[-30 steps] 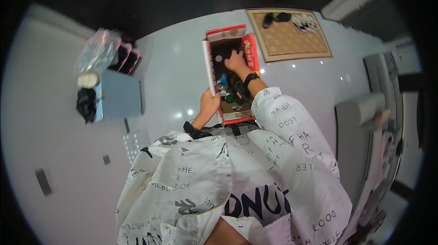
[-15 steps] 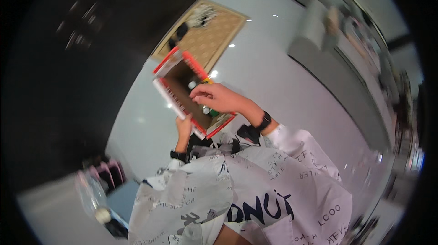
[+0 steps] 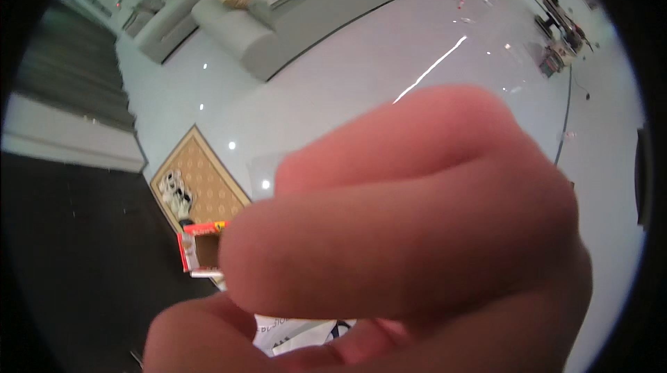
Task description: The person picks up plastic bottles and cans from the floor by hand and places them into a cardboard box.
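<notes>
Very close up, my right hand (image 3: 410,227) fills much of the lower middle and right of the view. Its fingers are curled inward, with the thumb bent below them, and white printed cloth of my clothing (image 3: 295,331) shows through the gap inside the curl. I see nothing held in it. Beyond the fingertips, at the lower left, is an open red and white cardboard box (image 3: 203,230) with a brown inside. My right hand covers the rest of the box, and my left hand is out of sight.
A tan patterned mat (image 3: 201,164) with black and white shoes (image 3: 175,192) lies beyond the box. Dark panels (image 3: 76,255) stand at the left. A grey sofa (image 3: 236,39) spans the far side of the shiny floor. Clutter (image 3: 556,32) stands at the far right.
My right hand has left the box's opening and come up close to the camera. The view has swung round, so the box now appears lower left. My left hand has dropped from sight.
</notes>
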Demonstrator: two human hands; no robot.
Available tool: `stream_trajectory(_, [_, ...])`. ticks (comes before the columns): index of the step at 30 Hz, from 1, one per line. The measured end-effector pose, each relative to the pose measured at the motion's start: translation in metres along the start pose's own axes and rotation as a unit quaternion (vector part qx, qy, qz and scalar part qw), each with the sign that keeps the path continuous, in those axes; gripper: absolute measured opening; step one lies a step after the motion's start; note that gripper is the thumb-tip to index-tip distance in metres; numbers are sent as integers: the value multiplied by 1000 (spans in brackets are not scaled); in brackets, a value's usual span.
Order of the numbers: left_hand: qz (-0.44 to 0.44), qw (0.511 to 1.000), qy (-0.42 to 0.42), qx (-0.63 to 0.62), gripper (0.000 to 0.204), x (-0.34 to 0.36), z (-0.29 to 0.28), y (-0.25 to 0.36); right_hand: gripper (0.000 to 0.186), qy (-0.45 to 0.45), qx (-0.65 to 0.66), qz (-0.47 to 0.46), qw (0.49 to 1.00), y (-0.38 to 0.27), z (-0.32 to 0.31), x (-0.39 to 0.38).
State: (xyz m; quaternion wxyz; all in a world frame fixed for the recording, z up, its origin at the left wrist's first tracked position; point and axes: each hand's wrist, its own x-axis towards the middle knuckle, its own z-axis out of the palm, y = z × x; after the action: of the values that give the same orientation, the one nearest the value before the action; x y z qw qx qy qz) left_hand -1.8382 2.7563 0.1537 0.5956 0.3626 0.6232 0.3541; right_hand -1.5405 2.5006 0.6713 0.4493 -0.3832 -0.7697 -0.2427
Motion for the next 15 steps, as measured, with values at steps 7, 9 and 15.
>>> stream_trajectory(7, [16,999,-26,14,23,21,73,47,18,-11,-82,-2,997,29,-58,-11])
stream_trajectory(9, [19,1000,1,-3,23,31,67,56,16,-12,-57,-16,998,55,-49,-7])
stream_trajectory(15, [33,999,-31,-5,25,70,160,66,12,-62,-15,146,987,148,-57,-73])
